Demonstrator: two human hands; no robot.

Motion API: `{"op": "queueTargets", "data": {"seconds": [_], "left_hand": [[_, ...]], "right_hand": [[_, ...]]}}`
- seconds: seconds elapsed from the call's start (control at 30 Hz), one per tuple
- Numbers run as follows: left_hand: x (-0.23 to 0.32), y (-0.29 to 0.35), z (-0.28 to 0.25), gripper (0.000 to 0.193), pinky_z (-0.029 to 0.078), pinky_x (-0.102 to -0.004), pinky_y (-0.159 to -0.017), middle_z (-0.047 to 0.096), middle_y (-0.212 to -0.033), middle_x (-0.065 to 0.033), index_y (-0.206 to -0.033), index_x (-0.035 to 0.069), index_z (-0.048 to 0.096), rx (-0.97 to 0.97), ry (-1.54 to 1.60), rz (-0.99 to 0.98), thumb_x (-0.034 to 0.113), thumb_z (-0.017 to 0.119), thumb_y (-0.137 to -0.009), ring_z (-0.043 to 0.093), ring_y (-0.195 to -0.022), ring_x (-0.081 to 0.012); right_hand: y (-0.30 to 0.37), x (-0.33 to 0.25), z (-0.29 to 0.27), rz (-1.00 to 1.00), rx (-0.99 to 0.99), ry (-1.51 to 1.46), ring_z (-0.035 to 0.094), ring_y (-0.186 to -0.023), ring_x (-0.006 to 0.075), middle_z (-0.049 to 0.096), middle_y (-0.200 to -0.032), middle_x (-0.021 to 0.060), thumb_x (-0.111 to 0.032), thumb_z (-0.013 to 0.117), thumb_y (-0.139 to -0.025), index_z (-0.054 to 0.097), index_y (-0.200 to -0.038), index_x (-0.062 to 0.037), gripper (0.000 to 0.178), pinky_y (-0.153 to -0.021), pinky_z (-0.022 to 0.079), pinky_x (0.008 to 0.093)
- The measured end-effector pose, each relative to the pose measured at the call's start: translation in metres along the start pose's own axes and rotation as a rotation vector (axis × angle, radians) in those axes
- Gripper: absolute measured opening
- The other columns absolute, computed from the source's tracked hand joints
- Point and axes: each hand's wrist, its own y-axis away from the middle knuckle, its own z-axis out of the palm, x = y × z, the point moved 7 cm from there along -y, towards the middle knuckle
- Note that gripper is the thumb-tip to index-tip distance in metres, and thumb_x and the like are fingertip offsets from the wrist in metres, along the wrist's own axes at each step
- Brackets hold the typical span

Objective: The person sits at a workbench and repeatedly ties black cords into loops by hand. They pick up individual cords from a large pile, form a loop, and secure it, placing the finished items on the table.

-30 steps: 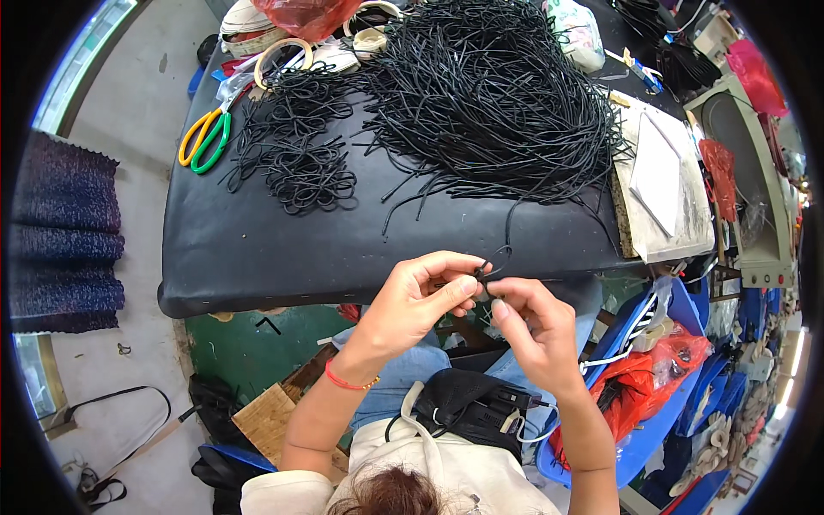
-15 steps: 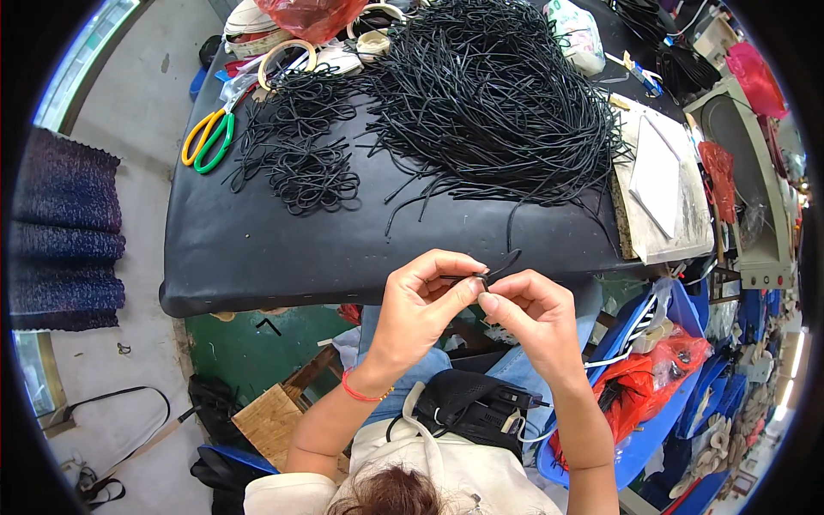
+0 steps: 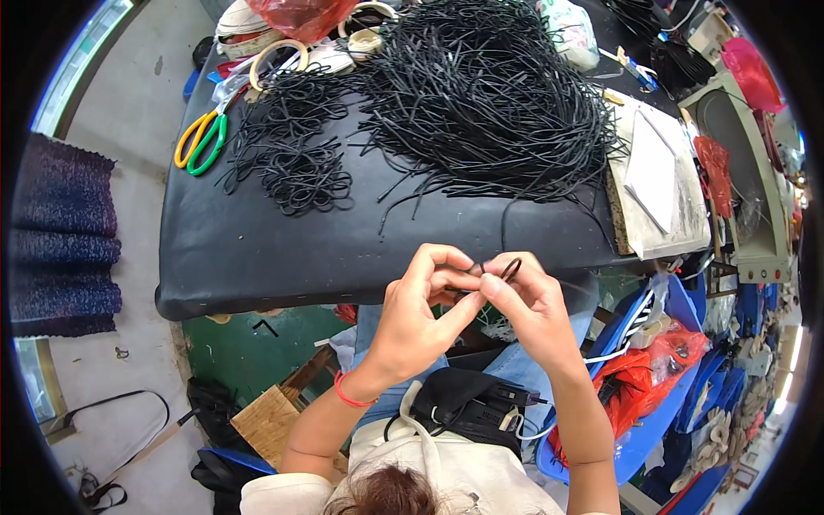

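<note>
Just off the table's near edge, my left hand [image 3: 429, 305] and my right hand [image 3: 530, 302] meet at the fingertips around a black cord [image 3: 512, 269]. A small loop of it stands up by the right fingers, and its tail runs back onto the table. Both hands pinch it; the exact crossing between the fingers is hidden. Beyond lies a large heap of black cords [image 3: 489, 112]. To its left, looped cords [image 3: 305, 176] form a smaller pile. Scissors [image 3: 203, 142] with one yellow and one green handle rest at the table's left side.
The black-covered table [image 3: 257, 257] spans the view ahead. A pale board [image 3: 669, 219] with white sheets sits at its right end. Tape rolls [image 3: 279, 62] and a red bag [image 3: 305, 13] lie at the far left. Beside my right arm is a blue bin [image 3: 631, 463] holding red plastic bags.
My fingers have shifted on the cord, and its loop now stands upright by the right fingers. The left fingertips have moved closer to the right ones.
</note>
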Motion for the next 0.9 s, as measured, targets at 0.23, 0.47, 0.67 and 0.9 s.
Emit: {"op": "queueTargets", "data": {"seconds": [0.23, 0.47, 0.67, 0.9], "left_hand": [[-0.001, 0.001, 0.011, 0.034, 0.048, -0.0235, -0.076, 0.063, -0.091, -0.0081, -0.113, -0.001, 0.046, -0.132, -0.068, -0.091, -0.001, 0.059, -0.082, 0.059, -0.087, -0.0101], [-0.002, 0.004, 0.011, 0.016, 0.043, -0.0210, -0.053, 0.064, -0.078, -0.0049, -0.093, -0.001, 0.063, -0.030, -0.230, 0.035, 0.009, 0.066, -0.080, 0.053, -0.059, -0.0047], [0.005, 0.002, 0.011, 0.015, 0.043, -0.0206, -0.055, 0.062, -0.074, -0.0033, -0.091, -0.001, 0.062, -0.063, -0.294, 0.010, 0.008, 0.066, -0.080, 0.053, -0.061, -0.0047], [-0.015, 0.008, 0.023, 0.015, 0.046, -0.0198, -0.061, 0.060, -0.081, -0.0009, -0.095, 0.000, 0.059, -0.264, 0.152, -0.254, 0.012, 0.061, -0.085, 0.053, -0.068, -0.0044]], "right_hand": [[0.003, 0.002, -0.006, 0.182, 0.166, -0.412, 0.050, -0.069, 0.0039, 0.058, -0.077, -0.0011, -0.013, 0.065, -0.083, 0.059, -0.083, -0.0027, 0.012, -0.064, 0.041, 0.0197], [0.007, 0.011, -0.003, 0.211, 0.197, -0.429, 0.045, -0.065, 0.0013, 0.055, -0.072, -0.0038, -0.019, 0.061, -0.086, 0.058, -0.082, -0.0041, 0.016, -0.058, 0.037, 0.0180], [0.008, 0.007, -0.002, 0.204, 0.074, -0.245, 0.041, -0.061, -0.0003, 0.051, -0.067, -0.0049, -0.022, 0.057, -0.089, 0.056, -0.077, -0.0040, 0.022, -0.053, 0.032, 0.0173], [0.011, -0.007, -0.002, 0.109, 0.130, -0.163, 0.044, -0.060, 0.0007, 0.052, -0.067, -0.0037, -0.021, 0.058, -0.089, 0.055, -0.078, -0.0028, 0.021, -0.052, 0.036, 0.0171]]}}
